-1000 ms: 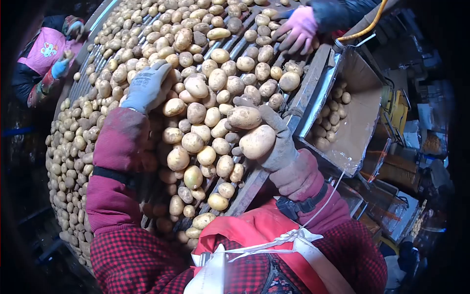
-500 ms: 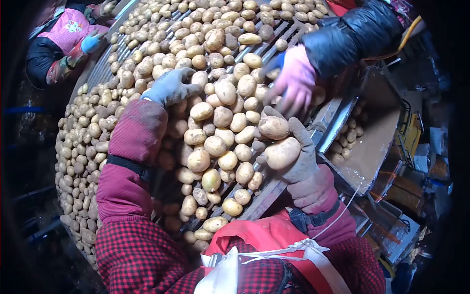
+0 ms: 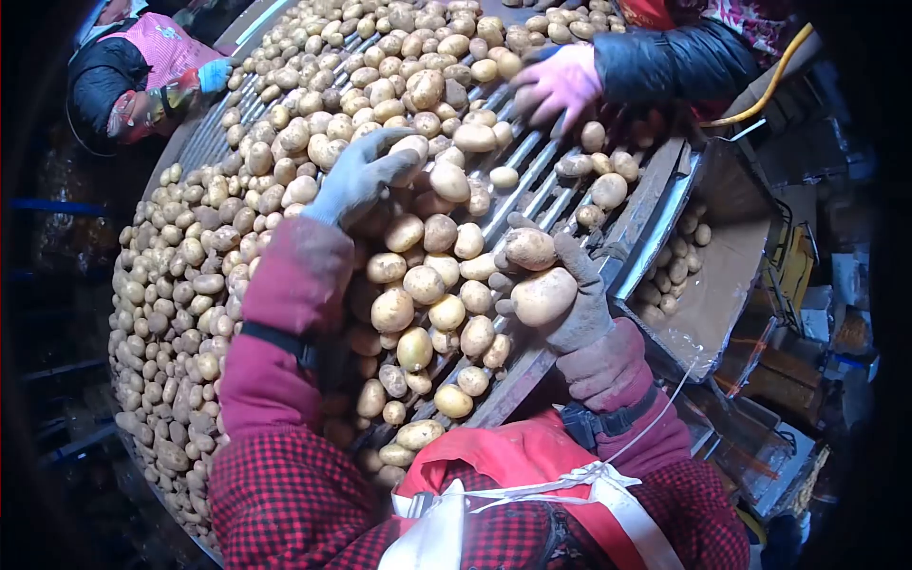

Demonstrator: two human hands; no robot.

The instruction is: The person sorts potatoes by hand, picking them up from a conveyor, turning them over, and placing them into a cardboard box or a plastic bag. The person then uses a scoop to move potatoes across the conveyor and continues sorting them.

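Observation:
My left hand (image 3: pixel 359 180), in a grey glove, curls its fingers and thumb around a pale potato (image 3: pixel 410 148) over the pile. More potatoes (image 3: pixel 441 233) lie just below and beside it on the slatted rack. My right hand (image 3: pixel 581 309), also gloved, is closed on two potatoes: a brownish one (image 3: pixel 530 249) above a larger pale one (image 3: pixel 544 297). It is held above the rack near its right edge.
A co-worker's pink glove (image 3: pixel 560 84) hovers over the metal slats (image 3: pixel 521 195) at the upper right. Another person in a pink apron (image 3: pixel 163 49) stands at the upper left. A cardboard box (image 3: pixel 727 275) with potatoes inside sits beyond the rack's wooden edge (image 3: pixel 641 204).
My left hand has shifted right and now has a potato between its fingers. The co-worker's pink glove has moved up and away, and bare slats show there. My right hand stays nearly still.

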